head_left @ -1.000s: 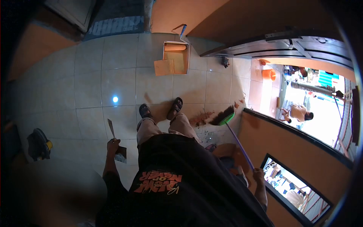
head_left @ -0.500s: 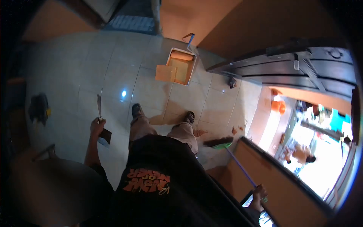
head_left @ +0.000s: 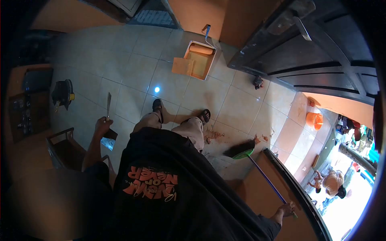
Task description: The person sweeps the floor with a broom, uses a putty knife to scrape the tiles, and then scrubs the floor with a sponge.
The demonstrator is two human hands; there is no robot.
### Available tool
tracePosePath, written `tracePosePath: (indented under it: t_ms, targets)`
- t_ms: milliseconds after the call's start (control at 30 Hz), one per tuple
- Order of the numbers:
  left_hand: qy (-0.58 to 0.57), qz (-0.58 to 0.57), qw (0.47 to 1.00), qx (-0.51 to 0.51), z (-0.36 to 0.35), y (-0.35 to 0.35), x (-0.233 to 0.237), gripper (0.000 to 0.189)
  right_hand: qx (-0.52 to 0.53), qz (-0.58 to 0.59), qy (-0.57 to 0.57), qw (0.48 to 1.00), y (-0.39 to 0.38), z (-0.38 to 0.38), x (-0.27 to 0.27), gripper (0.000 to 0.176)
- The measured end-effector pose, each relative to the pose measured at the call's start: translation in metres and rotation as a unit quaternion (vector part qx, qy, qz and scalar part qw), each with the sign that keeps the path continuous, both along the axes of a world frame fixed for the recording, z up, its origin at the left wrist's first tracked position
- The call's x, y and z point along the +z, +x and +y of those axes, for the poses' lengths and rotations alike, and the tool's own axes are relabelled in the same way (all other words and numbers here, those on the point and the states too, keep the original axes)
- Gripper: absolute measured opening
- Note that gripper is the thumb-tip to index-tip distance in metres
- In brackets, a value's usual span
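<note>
L hand (head_left: 103,125), left of centre, closed round handle of scraper (head_left: 108,105); blade pointing up-frame, clear of floor (head_left: 132,68). Dark flat piece (head_left: 109,140) just below same hand, touching it; can't tell what it is

R hand (head_left: 287,209), lower right, closed on top end of broom (head_left: 263,176); thin purple handle slanting up-left to green head w/ dark bristles, right of centre. Bristles down on floor tiles, close to orange wall edge at lower right

Reddish debris (head_left: 212,135) scattered on tiles btwn bristles and nearer foot, more bits just right of bristles. Both feet in dark sandals (head_left: 157,105), centre frame, toes pointing up-frame. Black shirt w/ orange lettering filling bottom centre

Paint tray (head_left: 192,66) top centre on floor, orange paint inside, roller (head_left: 201,49) lying across its far end, handle sticking out up-frame. Dark door (head_left: 313,52) upper right, standing open. Orange bucket (head_left: 314,119) at right past doorway, well apart from broom. Another person (head_left: 331,182) outside in bright area, far right, crouched or bent; detail too small

Dark bag w/ yellow bit (head_left: 63,93) at left on floor. Wooden frame piece (head_left: 64,146), lower left, near L arm, not touching as far as can be seen. Bright light spot reflecting on tile just above feet
</note>
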State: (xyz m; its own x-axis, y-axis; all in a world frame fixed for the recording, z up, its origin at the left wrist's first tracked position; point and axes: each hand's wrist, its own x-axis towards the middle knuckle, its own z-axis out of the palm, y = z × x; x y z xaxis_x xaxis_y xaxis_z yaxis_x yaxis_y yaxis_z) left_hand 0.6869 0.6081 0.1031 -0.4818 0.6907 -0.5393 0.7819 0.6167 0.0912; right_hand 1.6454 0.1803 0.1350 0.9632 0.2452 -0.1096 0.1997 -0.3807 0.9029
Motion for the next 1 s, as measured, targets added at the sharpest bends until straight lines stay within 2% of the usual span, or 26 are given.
tracePosePath:
  t_ms: [67, 167, 267, 367, 467, 500, 567, 600, 633, 667, 700, 767, 800, 833, 867, 900, 967, 1000]
  targets:
    - [0.013, 0.0, 1.0, -0.012, 0.013, 0.024, 0.013, 0.036, -0.004, 0.02, -0.016, 1.0, 0.016, -0.012, -0.007, 0.027]
    - [0.032, -0.014, 0.999, -0.022, 0.021, 0.037, 0.01, 0.036, -0.029, 0.036, -0.004, 0.999, 0.004, 0.006, 0.012, 0.026]
    - [0.02, -0.01, 0.999, -0.037, 0.025, 0.052, 0.011, 0.036, -0.017, 0.093, -0.133, 0.987, 0.048, -0.048, -0.019, 0.019]
    - [0.026, 0.018, 0.997, -0.067, 0.023, 0.054, 0.008, 0.037, -0.035, 0.052, 0.098, 0.993, 0.074, -0.096, -0.037, 0.027]
    - [0.024, 0.01, 0.998, -0.057, 0.019, 0.055, 0.009, 0.037, -0.067, 0.1, 0.164, 0.979, 0.057, -0.08, -0.031, 0.032]
    - [0.024, 0.011, 0.998, -0.056, 0.018, 0.056, 0.009, 0.037, -0.073, 0.117, 0.151, 0.979, 0.056, -0.081, -0.035, 0.033]
    - [0.024, 0.012, 0.998, -0.057, 0.014, 0.059, 0.011, 0.036, -0.087, 0.151, 0.123, 0.977, 0.054, -0.097, -0.064, 0.034]
    - [0.021, 0.006, 0.999, -0.047, 0.014, 0.057, 0.01, 0.036, -0.11, 0.168, 0.181, 0.963, 0.046, -0.096, -0.075, 0.031]
    - [0.018, -0.001, 0.999, -0.038, 0.012, 0.055, 0.008, 0.036, -0.181, 0.199, 0.336, 0.903, 0.032, -0.09, -0.087, 0.029]
    - [0.013, -0.008, 0.999, -0.029, 0.011, 0.054, 0.006, 0.036, -0.305, 0.2, 0.58, 0.728, 0.018, -0.083, -0.101, 0.026]
    - [0.014, -0.008, 0.999, -0.029, 0.011, 0.054, 0.005, 0.036, -0.365, 0.186, 0.671, 0.618, -0.005, -0.07, -0.105, 0.024]
    - [0.014, -0.011, 0.999, -0.029, 0.01, 0.056, 0.005, 0.036, -0.273, 0.382, 0.634, 0.614, 0.012, -0.14, -0.203, 0.023]
    - [0.01, -0.017, 0.999, -0.026, 0.009, 0.056, 0.004, 0.036, 0.053, 0.411, 0.379, 0.828, -0.052, -0.088, -0.167, 0.024]
    - [0.009, -0.024, 0.999, -0.023, 0.01, 0.055, 0.002, 0.035, -0.101, 0.438, 0.459, 0.767, -0.08, -0.069, -0.181, 0.026]
    - [0.009, -0.03, 0.999, -0.019, 0.01, 0.054, 0.0, 0.035, -0.25, 0.45, 0.524, 0.679, -0.104, -0.048, -0.192, 0.029]
    - [0.008, -0.029, 0.999, -0.02, 0.008, 0.052, -0.002, 0.035, -0.39, 0.445, 0.572, 0.568, -0.124, -0.045, -0.203, 0.031]
    - [0.01, -0.026, 0.999, -0.023, 0.007, 0.045, -0.008, 0.036, -0.216, 0.475, 0.439, 0.731, -0.162, -0.059, -0.254, 0.033]
    - [0.015, -0.03, 0.999, -0.027, 0.006, 0.043, -0.012, 0.036, -0.244, 0.488, 0.43, 0.719, -0.183, -0.035, -0.235, 0.034]
